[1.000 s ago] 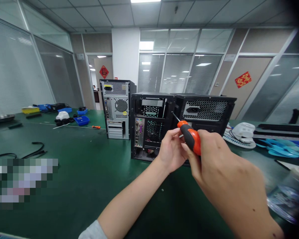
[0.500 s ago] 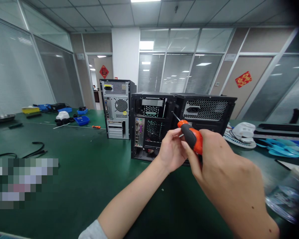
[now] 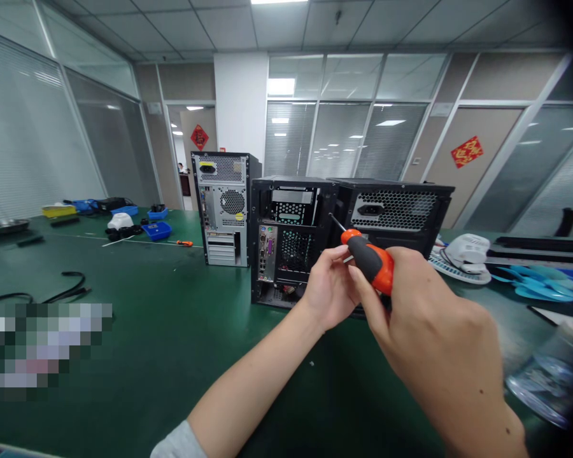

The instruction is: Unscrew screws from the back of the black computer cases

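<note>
My right hand is closed round the orange-and-black handle of a screwdriver. Its thin shaft points up and left at the rear of a black computer case standing on the green table. My left hand is curled beside the handle, fingertips pinched near the shaft; what they pinch is hidden. A second black case with a mesh power-supply grille stands right behind my hands.
A silver-backed tower stands left of the black case. Blue trays, a small orange screwdriver and black cables lie at the far left. White and blue parts lie at the right; a clear plastic object sits near right.
My right hand has shifted slightly right and down with the screwdriver, the handle turning a little. My left hand and the cases have stayed where they were.
</note>
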A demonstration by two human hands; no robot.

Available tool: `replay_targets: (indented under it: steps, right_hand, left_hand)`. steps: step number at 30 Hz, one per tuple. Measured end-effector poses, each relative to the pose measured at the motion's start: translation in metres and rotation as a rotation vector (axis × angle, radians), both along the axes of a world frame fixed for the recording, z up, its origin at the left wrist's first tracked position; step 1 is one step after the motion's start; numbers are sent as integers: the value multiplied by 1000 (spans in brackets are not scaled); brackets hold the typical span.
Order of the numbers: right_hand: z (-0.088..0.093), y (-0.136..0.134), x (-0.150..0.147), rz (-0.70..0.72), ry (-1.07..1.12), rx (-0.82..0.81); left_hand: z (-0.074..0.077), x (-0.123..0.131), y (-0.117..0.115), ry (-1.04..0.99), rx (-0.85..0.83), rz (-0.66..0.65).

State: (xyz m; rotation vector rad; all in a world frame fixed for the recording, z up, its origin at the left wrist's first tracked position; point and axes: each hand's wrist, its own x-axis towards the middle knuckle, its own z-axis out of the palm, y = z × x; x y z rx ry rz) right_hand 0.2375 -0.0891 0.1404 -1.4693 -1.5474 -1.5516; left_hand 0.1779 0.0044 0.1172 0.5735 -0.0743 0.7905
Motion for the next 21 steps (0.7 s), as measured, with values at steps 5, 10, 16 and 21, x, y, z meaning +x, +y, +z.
replay_targets:
  steps: [5, 10, 16, 21]
  right_hand:
    - [0, 0, 1, -6, -11, 18]
    - [-1, 0, 1, -22, -11, 17]
    - [-1, 1, 1, -33, -5, 13]
    - [-2, 0, 1, -44, -5, 10]
  left_hand:
    - [-1, 0, 0, 8, -5, -9]
    - [-1, 0, 1, 16, -7, -3]
    - [0, 0, 1, 50, -21, 2]
    - [0, 1, 1, 36, -10, 4]
